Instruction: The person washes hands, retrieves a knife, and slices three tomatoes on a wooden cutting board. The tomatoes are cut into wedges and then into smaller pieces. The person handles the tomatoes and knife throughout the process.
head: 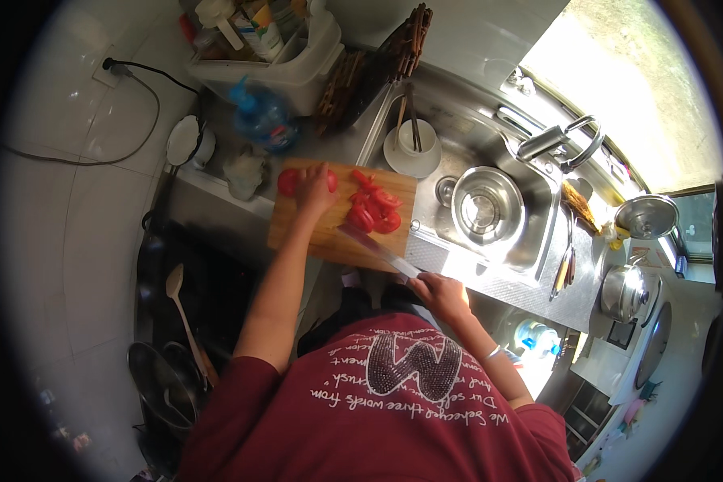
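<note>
A wooden cutting board (pixel 319 238) lies across the counter and the left edge of the sink. My left hand (pixel 315 191) is on tomato pieces (pixel 287 181) at the board's far left, its fingers over them; red shows on both sides of the hand. My right hand (pixel 441 294) grips the handle of a kitchen knife (pixel 376 248), whose blade points left and lies low over the board's near part. Between the blade and the board's far edge, a pile of cut tomato (pixel 373 208) sits on the right half. Whether the blade touches the wood cannot be told.
Right of the board, the steel sink (pixel 533 226) holds a metal bowl (pixel 488 206) and a white bowl on a plate (pixel 411 158) with chopsticks. A blue pump bottle (pixel 265 123) and a crumpled plastic bag (pixel 244 172) stand left. A spatula (pixel 178 289) rests over the dark stove.
</note>
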`<state>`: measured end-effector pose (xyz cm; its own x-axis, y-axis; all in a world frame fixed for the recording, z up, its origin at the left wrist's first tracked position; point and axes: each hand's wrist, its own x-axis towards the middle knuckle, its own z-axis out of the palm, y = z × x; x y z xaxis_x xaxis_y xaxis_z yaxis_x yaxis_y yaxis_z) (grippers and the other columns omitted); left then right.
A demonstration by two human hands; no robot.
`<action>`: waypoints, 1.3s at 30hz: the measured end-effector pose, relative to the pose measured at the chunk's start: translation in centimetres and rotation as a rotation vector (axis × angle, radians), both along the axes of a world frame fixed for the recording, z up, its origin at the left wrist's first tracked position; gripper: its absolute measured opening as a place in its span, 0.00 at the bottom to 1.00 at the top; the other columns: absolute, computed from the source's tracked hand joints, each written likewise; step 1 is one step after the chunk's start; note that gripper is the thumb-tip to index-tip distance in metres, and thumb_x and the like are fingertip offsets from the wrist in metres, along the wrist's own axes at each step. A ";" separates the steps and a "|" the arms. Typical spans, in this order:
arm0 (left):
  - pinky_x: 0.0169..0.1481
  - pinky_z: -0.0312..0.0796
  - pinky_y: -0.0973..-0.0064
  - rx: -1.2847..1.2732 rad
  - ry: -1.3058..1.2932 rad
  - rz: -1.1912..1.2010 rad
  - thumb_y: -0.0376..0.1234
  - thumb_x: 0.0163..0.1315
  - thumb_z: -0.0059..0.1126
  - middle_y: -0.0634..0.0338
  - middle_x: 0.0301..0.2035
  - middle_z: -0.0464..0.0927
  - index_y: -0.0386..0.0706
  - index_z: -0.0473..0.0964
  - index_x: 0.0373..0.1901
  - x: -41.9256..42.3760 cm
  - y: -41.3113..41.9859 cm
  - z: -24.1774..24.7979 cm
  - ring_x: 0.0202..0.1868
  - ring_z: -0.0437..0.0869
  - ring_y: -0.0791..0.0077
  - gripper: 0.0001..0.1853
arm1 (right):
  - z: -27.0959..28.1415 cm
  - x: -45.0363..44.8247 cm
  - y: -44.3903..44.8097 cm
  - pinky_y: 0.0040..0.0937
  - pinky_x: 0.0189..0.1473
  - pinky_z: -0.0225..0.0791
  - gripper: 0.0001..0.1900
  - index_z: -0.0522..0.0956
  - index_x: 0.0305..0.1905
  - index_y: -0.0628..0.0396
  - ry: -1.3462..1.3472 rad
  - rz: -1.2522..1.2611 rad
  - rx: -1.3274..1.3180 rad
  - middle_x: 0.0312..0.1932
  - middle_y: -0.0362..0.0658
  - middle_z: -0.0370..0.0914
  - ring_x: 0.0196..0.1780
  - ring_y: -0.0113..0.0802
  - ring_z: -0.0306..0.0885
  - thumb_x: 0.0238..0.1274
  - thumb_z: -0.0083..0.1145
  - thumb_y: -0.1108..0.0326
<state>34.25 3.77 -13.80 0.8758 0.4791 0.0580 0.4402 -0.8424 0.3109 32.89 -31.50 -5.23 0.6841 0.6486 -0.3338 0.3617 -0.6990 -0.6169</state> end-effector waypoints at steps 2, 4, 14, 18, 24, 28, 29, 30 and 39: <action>0.66 0.63 0.62 -0.044 0.109 -0.045 0.34 0.45 0.69 0.51 0.55 0.72 0.44 0.68 0.60 0.0 0.7 -1.3 0.59 0.69 0.48 0.36 | -1.0 -0.7 0.2 0.45 0.39 0.72 0.23 0.83 0.39 0.52 0.081 -0.047 -0.015 0.30 0.53 0.81 0.36 0.52 0.80 0.67 0.50 0.43; 0.63 0.67 0.63 -0.024 0.051 -0.057 0.35 0.47 0.69 0.51 0.55 0.72 0.45 0.68 0.59 -0.2 0.9 -2.0 0.57 0.72 0.51 0.34 | -1.5 -1.2 0.6 0.45 0.40 0.72 0.23 0.84 0.41 0.51 0.146 -0.088 -0.051 0.32 0.53 0.82 0.37 0.52 0.80 0.67 0.49 0.43; 0.45 0.77 0.72 -1.832 -0.552 0.501 0.39 0.60 0.59 0.56 0.45 0.77 0.39 0.72 0.52 -9.7 -1.2 1.7 0.44 0.81 0.67 0.21 | -3.3 -1.1 0.6 0.51 0.36 0.67 0.26 0.77 0.30 0.59 0.258 -0.148 -0.015 0.24 0.58 0.76 0.33 0.59 0.76 0.70 0.46 0.44; 0.51 0.74 0.66 -1.177 -0.507 0.414 0.35 0.54 0.65 0.51 0.48 0.74 0.39 0.70 0.53 -10.8 -2.4 0.2 0.49 0.78 0.59 0.26 | -3.5 -1.3 2.0 0.52 0.34 0.65 0.25 0.77 0.30 0.59 0.255 -0.175 0.074 0.24 0.58 0.76 0.32 0.61 0.75 0.71 0.45 0.46; 0.59 0.67 0.58 -0.267 -0.385 0.198 0.28 0.38 0.71 0.45 0.48 0.71 0.38 0.68 0.53 -10.7 -7.0 -2.6 0.52 0.73 0.48 0.34 | -1.8 -1.0 4.9 0.51 0.36 0.67 0.21 0.77 0.38 0.57 0.193 -0.096 0.064 0.27 0.57 0.78 0.34 0.59 0.77 0.71 0.46 0.49; 0.56 0.69 0.61 -0.622 -0.643 0.370 0.30 0.45 0.71 0.47 0.45 0.73 0.36 0.70 0.49 -11.5 -7.8 -5.1 0.49 0.75 0.55 0.28 | 0.0 -1.2 6.3 0.46 0.42 0.72 0.18 0.79 0.44 0.55 0.069 0.002 0.064 0.38 0.53 0.81 0.40 0.54 0.80 0.71 0.47 0.51; 0.54 0.70 0.62 -0.813 -0.740 0.465 0.31 0.47 0.71 0.49 0.43 0.73 0.36 0.70 0.48 -11.7 -7.8 -6.5 0.48 0.76 0.58 0.27 | 0.2 -1.3 6.4 0.46 0.42 0.72 0.18 0.79 0.44 0.54 0.056 0.023 0.049 0.38 0.53 0.81 0.40 0.54 0.80 0.70 0.47 0.51; 0.50 0.71 0.65 -0.915 -0.762 0.519 0.31 0.49 0.70 0.51 0.42 0.74 0.36 0.70 0.47 -11.9 -7.6 -7.8 0.46 0.77 0.61 0.24 | 0.4 -1.5 6.5 0.46 0.42 0.72 0.18 0.79 0.44 0.54 0.042 0.044 0.034 0.38 0.53 0.81 0.39 0.54 0.80 0.70 0.47 0.51; 0.36 0.73 0.78 -0.992 -0.637 0.724 0.30 0.56 0.68 0.62 0.30 0.74 0.38 0.71 0.40 -10.8 -8.0 -5.8 0.32 0.77 0.77 0.15 | -0.2 -2.2 5.4 0.48 0.36 0.72 0.18 0.78 0.45 0.52 -0.050 0.136 -0.076 0.36 0.52 0.82 0.36 0.53 0.81 0.70 0.46 0.49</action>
